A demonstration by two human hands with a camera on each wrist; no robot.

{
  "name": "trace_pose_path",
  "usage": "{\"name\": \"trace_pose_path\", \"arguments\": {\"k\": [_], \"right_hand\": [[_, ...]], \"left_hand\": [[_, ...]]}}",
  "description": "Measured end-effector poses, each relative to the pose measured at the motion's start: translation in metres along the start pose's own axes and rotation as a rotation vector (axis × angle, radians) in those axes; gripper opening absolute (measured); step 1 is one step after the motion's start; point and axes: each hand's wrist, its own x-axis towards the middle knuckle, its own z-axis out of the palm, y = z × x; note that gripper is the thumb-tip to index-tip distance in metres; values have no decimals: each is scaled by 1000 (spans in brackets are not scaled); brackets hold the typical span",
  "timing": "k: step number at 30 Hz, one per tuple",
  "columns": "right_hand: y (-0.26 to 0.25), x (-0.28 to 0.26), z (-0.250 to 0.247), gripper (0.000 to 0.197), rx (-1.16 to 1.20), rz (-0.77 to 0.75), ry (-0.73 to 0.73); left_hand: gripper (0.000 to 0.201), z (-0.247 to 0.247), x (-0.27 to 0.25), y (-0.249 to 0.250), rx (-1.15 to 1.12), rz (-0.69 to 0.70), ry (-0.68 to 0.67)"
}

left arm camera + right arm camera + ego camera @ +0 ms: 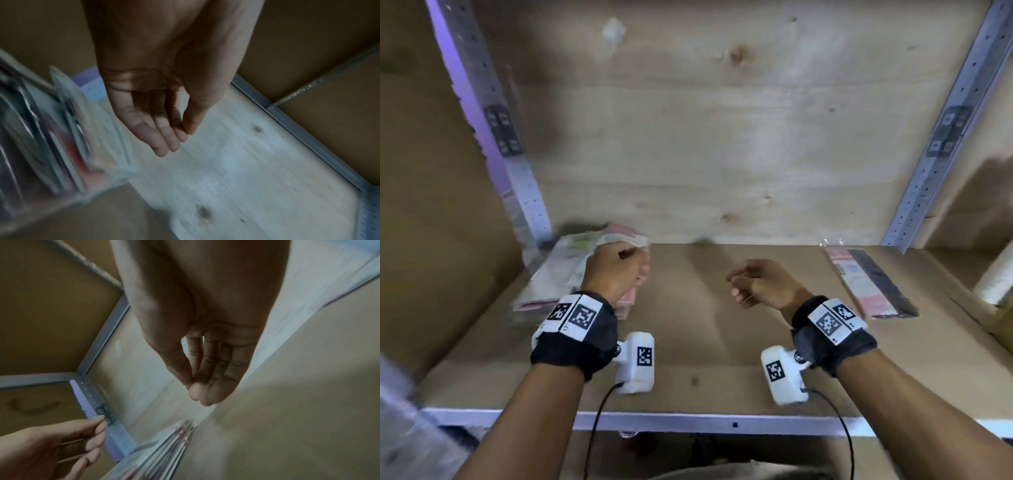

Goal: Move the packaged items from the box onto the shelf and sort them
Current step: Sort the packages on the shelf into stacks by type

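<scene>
A pile of flat pink-and-white packaged items (pixel 565 270) lies at the back left of the brown shelf board (pixel 705 342). My left hand (pixel 635 263) hovers over the pile's right edge, its fingers loosely bent and holding nothing. In the left wrist view the left hand (pixel 179 141) is empty, with the blurred packages (pixel 61 146) beside it. One long pink-and-black package (pixel 869 281) lies at the back right. My right hand (pixel 736 286) hangs relaxed over the middle of the shelf. The right wrist view shows the right hand (pixel 197 392) empty. The box is out of view.
Perforated metal uprights (pixel 524 192) (pixel 928 164) frame the plywood back wall (pixel 705 137). A white roll (pixel 996 274) stands in the neighbouring bay on the right. The shelf's white front edge (pixel 688 423) runs below my wrists. Bare board lies between the two groups of packages.
</scene>
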Motion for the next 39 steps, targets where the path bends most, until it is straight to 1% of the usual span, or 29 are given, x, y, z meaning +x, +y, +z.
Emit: {"name": "trace_pose_path", "arguments": {"k": [2,5,6,8,10,14,16,18,20,23,26,28,30,33,35,36,37,39], "right_hand": [[-17,15,32,11,-11,24,-51],[-39,35,77,4,-24,45,-107],[-45,42,92,7,-14,58,-119],[-54,53,120,20,5,102,-125],[-62,60,144,29,12,151,-132],[-62,68,173,30,-52,138,-163],[-57,69,177,27,-38,170,-180],[-52,66,174,23,28,211,-202],[-49,62,165,23,67,236,-189],[-42,53,145,22,86,216,-168],[-34,39,116,30,223,185,-162],[-30,26,92,27,249,121,-142],[-27,11,66,28,220,39,-123],[-22,-12,31,29,97,-102,-82],[-15,-23,12,29,20,-201,-24],[-11,-28,3,26,-38,-256,5],[-7,-33,-5,21,-96,-310,30],[1,-41,-15,17,-173,-385,61]], "left_hand": [[17,-23,4,-4,6,-21,26],[12,-51,7,-9,-71,-50,74],[11,-59,6,-10,-89,-51,93],[14,-73,6,-14,-95,-53,118],[16,-82,5,-17,-95,-62,121],[15,-90,4,-19,-128,-66,116],[15,-90,5,-18,-142,-68,114],[15,-89,6,-17,-149,-74,105],[17,-85,7,-18,-149,-74,102],[19,-76,8,-18,-155,-78,84],[17,-60,8,-18,-197,-142,38],[15,-44,5,-18,-257,-197,-16],[16,-27,-3,-15,-314,-251,-110],[43,0,-13,-7,-402,-316,-265],[59,18,-16,1,-557,-344,-340],[65,27,-17,5,-639,-365,-360],[69,35,-18,10,-698,-384,-373],[69,49,-16,16,-754,-403,-388]]}}
